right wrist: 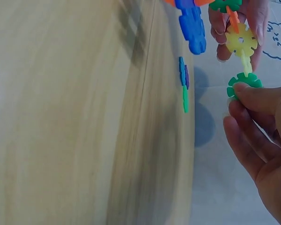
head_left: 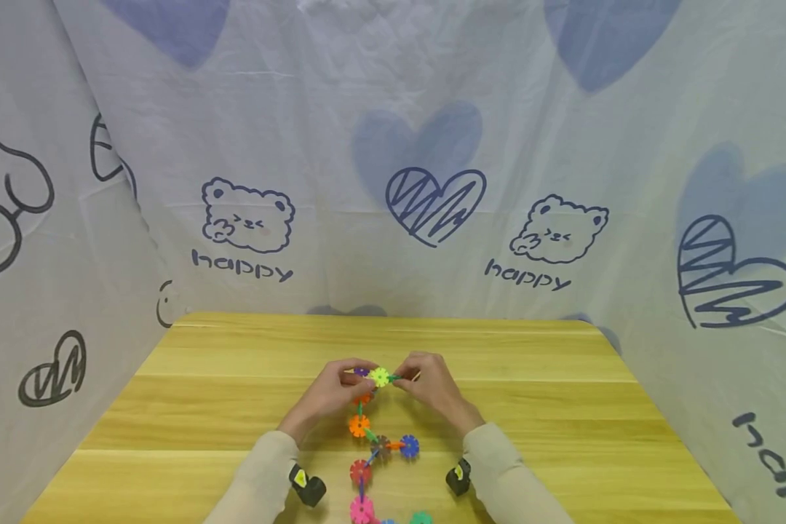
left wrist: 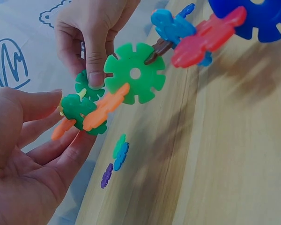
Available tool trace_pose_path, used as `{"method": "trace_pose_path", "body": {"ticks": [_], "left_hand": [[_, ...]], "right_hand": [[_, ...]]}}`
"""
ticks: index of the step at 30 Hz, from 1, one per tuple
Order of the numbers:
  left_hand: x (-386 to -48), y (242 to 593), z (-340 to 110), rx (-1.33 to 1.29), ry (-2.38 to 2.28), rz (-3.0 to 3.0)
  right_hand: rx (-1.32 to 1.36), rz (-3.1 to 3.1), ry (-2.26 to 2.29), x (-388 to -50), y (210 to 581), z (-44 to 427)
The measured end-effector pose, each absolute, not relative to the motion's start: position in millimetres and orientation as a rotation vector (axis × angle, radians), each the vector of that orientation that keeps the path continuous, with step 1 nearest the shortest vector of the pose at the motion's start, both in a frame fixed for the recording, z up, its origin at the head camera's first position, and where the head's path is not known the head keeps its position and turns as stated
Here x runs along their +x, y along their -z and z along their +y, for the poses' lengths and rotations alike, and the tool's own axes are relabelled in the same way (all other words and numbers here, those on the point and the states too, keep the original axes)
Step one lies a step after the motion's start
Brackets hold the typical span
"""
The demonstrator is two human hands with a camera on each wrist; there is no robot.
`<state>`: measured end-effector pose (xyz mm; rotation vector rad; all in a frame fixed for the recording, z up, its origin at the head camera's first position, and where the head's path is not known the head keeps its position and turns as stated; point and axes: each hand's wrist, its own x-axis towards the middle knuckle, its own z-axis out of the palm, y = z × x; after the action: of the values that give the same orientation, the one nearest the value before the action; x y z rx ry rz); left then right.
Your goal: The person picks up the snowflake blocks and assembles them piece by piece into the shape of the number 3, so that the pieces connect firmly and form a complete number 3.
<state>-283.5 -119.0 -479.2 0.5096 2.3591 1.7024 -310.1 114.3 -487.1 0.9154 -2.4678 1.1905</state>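
A chain of slotted plastic snowflake discs, among them an orange disc (head_left: 359, 426) and a red disc (head_left: 360, 473), runs from the hands toward the person. My left hand (head_left: 332, 391) pinches the chain's far end at a green disc (left wrist: 74, 107), between thumb and fingers. Beside it a yellow disc (right wrist: 241, 41) faces the camera in the right wrist view. My right hand (head_left: 434, 382) pinches another green disc (right wrist: 249, 82) between thumb and forefinger. A pale yellow disc (right wrist: 246, 63), seen nearly edge-on, links these two. A blue disc (head_left: 409, 446) sticks out on a side branch.
Three small pieces, a green (left wrist: 119, 146), a blue (left wrist: 122, 157) and a purple one (left wrist: 107, 176), lie close together on the wooden table (head_left: 530, 407). Printed cloth (head_left: 340, 291) hangs behind and at both sides. At the bottom edge another green disc (head_left: 421, 518) is partly cut off.
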Motion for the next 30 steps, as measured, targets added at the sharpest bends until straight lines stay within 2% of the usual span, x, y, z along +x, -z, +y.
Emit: {"method": "trace_pose_path", "body": {"ticks": [30], "left_hand": [[-285.5, 477.8, -122.8, 0.548, -1.712, 2.338]], "right_hand": [[1.114, -2.341, -1.015, -306.8, 487.2, 107.9]]}}
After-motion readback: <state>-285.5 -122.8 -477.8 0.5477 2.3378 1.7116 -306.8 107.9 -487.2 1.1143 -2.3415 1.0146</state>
